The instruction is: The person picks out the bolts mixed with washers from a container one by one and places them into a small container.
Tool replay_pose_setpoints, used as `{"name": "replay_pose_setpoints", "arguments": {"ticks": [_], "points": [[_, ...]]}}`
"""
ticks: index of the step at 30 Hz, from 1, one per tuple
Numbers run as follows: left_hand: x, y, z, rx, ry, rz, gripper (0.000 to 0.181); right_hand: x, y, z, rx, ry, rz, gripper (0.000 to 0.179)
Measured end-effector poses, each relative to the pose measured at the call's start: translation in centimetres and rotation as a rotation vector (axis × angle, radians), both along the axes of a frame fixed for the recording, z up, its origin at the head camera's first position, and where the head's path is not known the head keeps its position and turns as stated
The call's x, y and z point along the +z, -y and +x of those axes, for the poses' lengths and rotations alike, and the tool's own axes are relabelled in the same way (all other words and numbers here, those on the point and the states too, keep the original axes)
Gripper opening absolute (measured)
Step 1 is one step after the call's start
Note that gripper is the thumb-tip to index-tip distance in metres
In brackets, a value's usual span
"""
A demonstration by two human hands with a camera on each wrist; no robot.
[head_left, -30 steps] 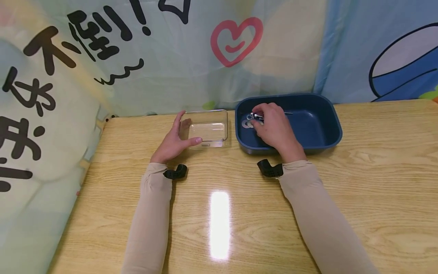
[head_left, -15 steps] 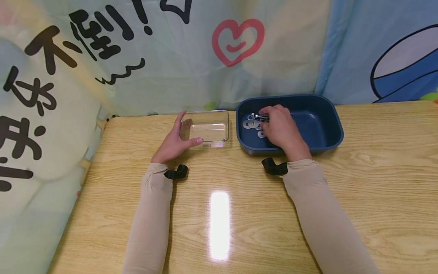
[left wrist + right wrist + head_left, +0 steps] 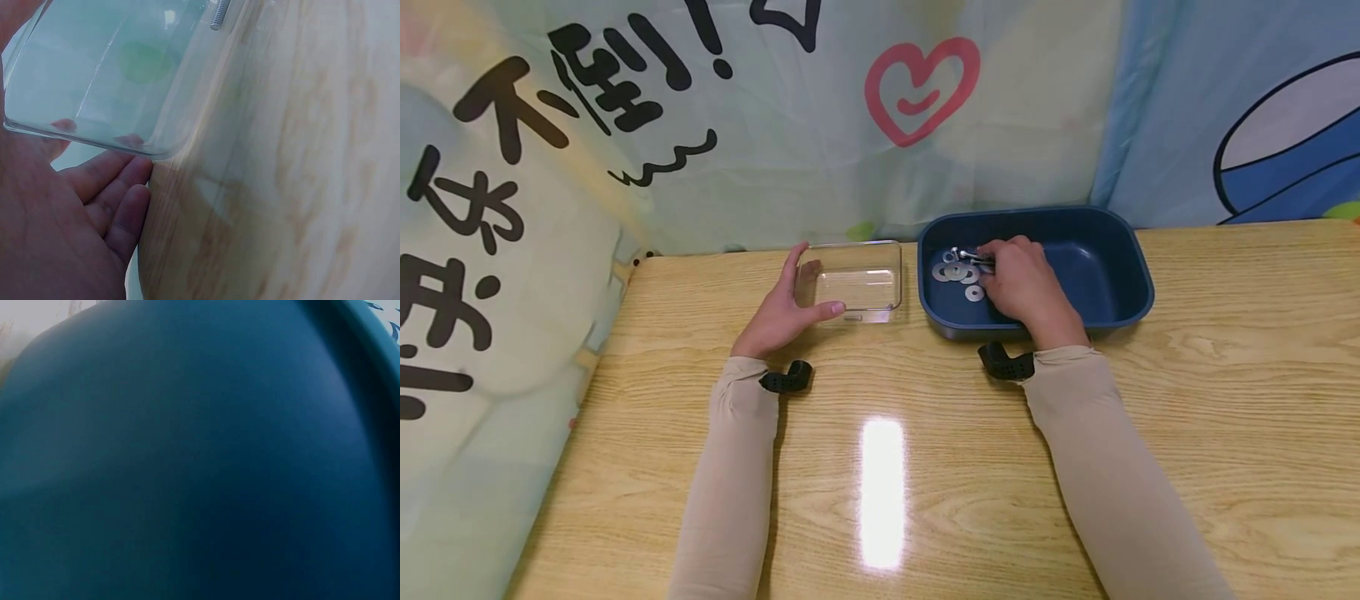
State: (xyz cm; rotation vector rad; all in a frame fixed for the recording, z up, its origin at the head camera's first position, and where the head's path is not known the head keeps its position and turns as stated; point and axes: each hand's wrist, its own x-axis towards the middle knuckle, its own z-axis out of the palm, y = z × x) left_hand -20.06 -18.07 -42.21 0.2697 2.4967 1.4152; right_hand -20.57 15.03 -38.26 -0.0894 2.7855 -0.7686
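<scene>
As one hand (image 3: 782,315) holds a box (image 3: 859,292), Chinese writing (image 3: 509,135) shows.

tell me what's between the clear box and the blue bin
Only a narrow strip of bare wooden table lies between the clear box and blue bin in the head view.

Right grip (image 3: 1026,287) shifted rightward, more washers (image 3: 962,273) (flat, silvery) uncovered.
</scene>
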Motion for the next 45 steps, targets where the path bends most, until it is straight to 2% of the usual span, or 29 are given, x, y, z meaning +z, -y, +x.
{"name": "replay_pose_setpoints", "arguments": {"ticks": [13,36,43,45], "points": [[-0.2,0.1,-0.1,0.005,0.004,0.003,0.107,-0.3,0.0,-0.1,0.017,0.018,0.030,0.045],[-0.1,0.2,-0.1,-0.011,0.006,0.028,0.106,-0.4,0.1,-0.1,0.045,0.032,0.060,0.035],[3.8,-1.0,1.8,-0.013,0.046,0.022,0.101,-0.5,0.0,-0.3,0.053,0.042,0.051,0.039],[3.8,-1.0,1.8,-0.014,0.043,0.026,0.102,-0.5,0.1,-0.3,0.059,0.044,0.054,0.042]]}}
